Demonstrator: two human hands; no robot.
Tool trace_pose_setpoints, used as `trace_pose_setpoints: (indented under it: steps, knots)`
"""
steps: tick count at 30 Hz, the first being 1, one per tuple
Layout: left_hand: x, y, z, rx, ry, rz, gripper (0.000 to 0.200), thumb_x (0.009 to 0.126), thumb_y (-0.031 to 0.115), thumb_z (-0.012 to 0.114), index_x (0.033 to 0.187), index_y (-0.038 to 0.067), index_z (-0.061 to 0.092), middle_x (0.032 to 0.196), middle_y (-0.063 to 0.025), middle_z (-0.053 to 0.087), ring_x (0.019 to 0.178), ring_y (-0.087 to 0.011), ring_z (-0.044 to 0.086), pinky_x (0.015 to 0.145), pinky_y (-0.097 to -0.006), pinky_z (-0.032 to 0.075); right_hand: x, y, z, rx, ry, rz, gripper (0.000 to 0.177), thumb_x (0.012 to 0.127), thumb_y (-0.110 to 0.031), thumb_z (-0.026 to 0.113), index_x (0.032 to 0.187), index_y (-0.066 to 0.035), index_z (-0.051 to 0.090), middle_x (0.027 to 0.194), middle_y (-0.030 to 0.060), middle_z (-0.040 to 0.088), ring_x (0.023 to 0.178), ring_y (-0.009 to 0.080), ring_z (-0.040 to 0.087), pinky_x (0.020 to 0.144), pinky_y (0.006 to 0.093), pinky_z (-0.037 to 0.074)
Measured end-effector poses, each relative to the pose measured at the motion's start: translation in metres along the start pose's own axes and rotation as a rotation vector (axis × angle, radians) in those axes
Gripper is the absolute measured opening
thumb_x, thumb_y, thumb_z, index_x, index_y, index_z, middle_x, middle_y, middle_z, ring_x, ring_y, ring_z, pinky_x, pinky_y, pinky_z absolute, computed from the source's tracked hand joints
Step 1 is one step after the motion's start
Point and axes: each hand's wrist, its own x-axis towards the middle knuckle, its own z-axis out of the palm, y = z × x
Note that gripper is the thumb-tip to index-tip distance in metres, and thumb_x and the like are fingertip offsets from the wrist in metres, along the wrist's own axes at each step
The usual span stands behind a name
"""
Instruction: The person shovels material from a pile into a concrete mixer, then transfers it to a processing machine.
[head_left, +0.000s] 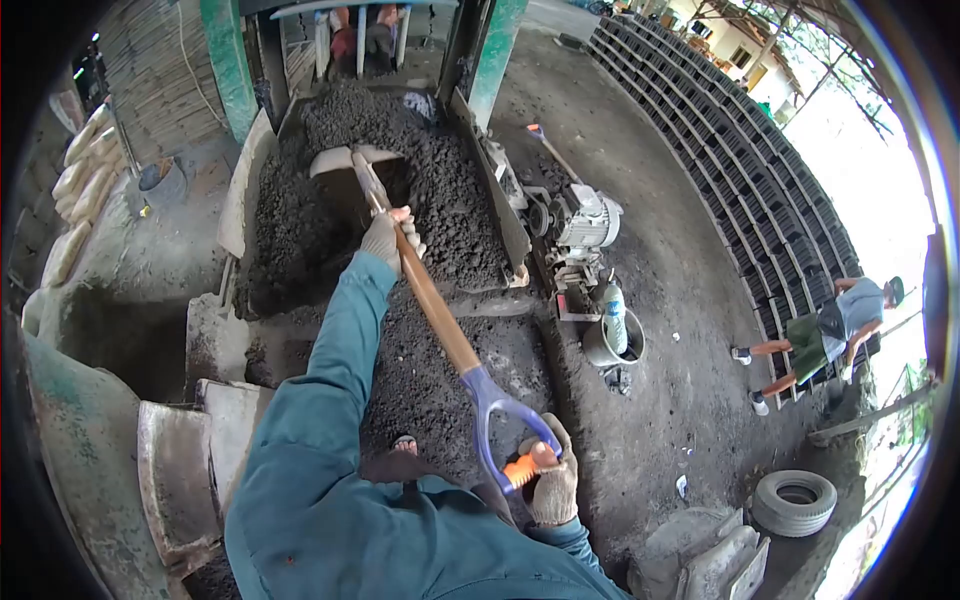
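A shovel (440, 318) with a wooden shaft and a purple D-handle slants from my body up to a heap of dark, crumbly mix (440, 205). My left hand (392, 240), in a knit glove with bare fingertips, is wrapped round the shaft just below the blade. At the lower end my right hand (552, 475), gloved too, is closed on the handle's orange grip. The pale blade lies over a hollow in the heap, its edge touching or just above the mix. The heap sits in a metal-sided trough (490, 195).
Right of the trough stands an electric motor (590, 220), with another shovel (552, 152) behind it. A bucket (612, 342) holds a plastic bottle. Long racks of dark blocks (740, 190) line the right, where a person (840, 330) bends. A tire (795, 503) lies lower right; sacks (85, 180) are stacked left.
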Motion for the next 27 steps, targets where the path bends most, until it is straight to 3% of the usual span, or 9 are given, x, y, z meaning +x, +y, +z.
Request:
trace_pose_setpoints:
  steps: [4, 5, 6, 10, 15, 19, 23, 25, 27]
  knots:
    - [-0.063, -0.041, 0.033, -0.137, 0.002, -0.089, 0.022, 0.094, 0.023, 0.061, 0.077, 0.016, 0.049, 0.063, 0.0005, 0.046, 0.052, -0.0209, 0.05, 0.061, -0.0427, 0.046, -0.02, -0.016, -0.077, -0.142, 0.224, -0.112, 0.062, 0.088, -0.018, 0.075, 0.14, 0.002, 0.047, 0.085, 0.0067, 0.063, 0.067, 0.0162, 0.062, 0.054, 0.0324, 0.055]
    - [-0.089, -0.062, 0.044, -0.155, 0.035, -0.106, 0.021, 0.094, 0.021, 0.06, 0.077, 0.015, 0.049, 0.064, -0.0002, 0.046, 0.052, -0.0215, 0.05, 0.061, -0.0433, 0.046, -0.024, -0.011, -0.117, -0.17, 0.249, -0.114, 0.059, 0.087, -0.017, 0.073, 0.137, 0.001, 0.05, 0.083, 0.0066, 0.062, 0.064, 0.0163, 0.061, 0.054, 0.0323, 0.055]
    - [-0.112, -0.084, 0.05, -0.151, 0.0, -0.114, 0.019, 0.095, 0.02, 0.06, 0.079, 0.015, 0.049, 0.064, 0.0004, 0.046, 0.052, -0.0211, 0.051, 0.061, -0.0441, 0.046, -0.029, -0.006, -0.156, -0.243, 0.307, -0.015, 0.034, 0.087, -0.021, 0.068, 0.112, 0.0, 0.065, 0.079, 0.009, 0.064, 0.066, 0.0193, 0.062, 0.059, 0.0324, 0.054]
    - [-0.18, -0.163, 0.073, -0.18, -0.058, -0.227, 0.014, 0.096, 0.017, 0.06, 0.085, 0.01, 0.056, 0.064, -0.0027, 0.051, 0.055, -0.0233, 0.055, 0.062, -0.0462, 0.047, -0.059, 0.047, -0.314, -0.27, 0.475, 0.089, 0.032, 0.083, -0.016, 0.064, 0.11, 0.0, 0.066, 0.082, 0.0066, 0.064, 0.065, 0.0195, 0.063, 0.057, 0.0368, 0.056]
    - [-0.255, -0.241, 0.114, -0.198, -0.053, -0.37, 0.01, 0.092, 0.014, 0.065, 0.087, 0.009, 0.058, 0.067, -0.006, 0.054, 0.056, -0.0269, 0.056, 0.065, -0.049, 0.049, -0.144, 0.054, -0.399, -0.217, 0.556, 0.129, 0.028, 0.085, -0.019, 0.063, 0.106, -0.002, 0.067, 0.084, 0.0085, 0.066, 0.069, 0.0214, 0.064, 0.062, 0.0374, 0.056]
    - [-0.286, -0.299, 0.122, -0.212, -0.029, -0.464, 0.007, 0.09, 0.012, 0.066, 0.09, 0.009, 0.059, 0.069, -0.0059, 0.054, 0.058, -0.0269, 0.057, 0.066, -0.0501, 0.049, -0.211, 0.016, -0.428, -0.066, 0.581, 0.153, 0.025, 0.086, -0.021, 0.062, 0.103, -0.003, 0.067, 0.085, 0.01, 0.068, 0.073, 0.023, 0.066, 0.065, 0.0378, 0.057]
    - [-0.274, -0.299, 0.112, -0.247, 0.004, -0.551, 0.007, 0.089, 0.01, 0.064, 0.094, 0.008, 0.06, 0.07, -0.0058, 0.055, 0.059, -0.027, 0.058, 0.068, -0.0517, 0.05, -0.24, -0.016, -0.437, 0.127, 0.686, 0.349, 0.023, 0.086, -0.024, 0.06, 0.097, -0.005, 0.068, 0.084, 0.012, 0.069, 0.071, 0.0265, 0.067, 0.064, 0.0394, 0.058]
    - [-0.244, -0.271, 0.111, -0.178, 0.007, -0.517, 0.004, 0.086, 0.011, 0.058, 0.088, 0.009, 0.055, 0.068, -0.0037, 0.05, 0.058, -0.0244, 0.055, 0.067, -0.0486, 0.05, -0.223, -0.014, -0.404, -0.042, 0.663, 0.303, 0.022, 0.085, -0.025, 0.062, 0.094, -0.005, 0.066, 0.076, 0.011, 0.067, 0.063, 0.0284, 0.065, 0.059, 0.0406, 0.057]
    - [-0.208, -0.245, 0.105, -0.132, -0.038, -0.454, 0.006, 0.084, 0.012, 0.058, 0.085, 0.01, 0.053, 0.067, -0.0025, 0.047, 0.057, -0.0229, 0.053, 0.067, -0.0462, 0.049, -0.181, -0.027, -0.305, -0.007, 0.571, 0.237, 0.024, 0.084, -0.025, 0.062, 0.091, -0.002, 0.064, 0.067, 0.0099, 0.062, 0.055, 0.0273, 0.061, 0.052, 0.0398, 0.053]
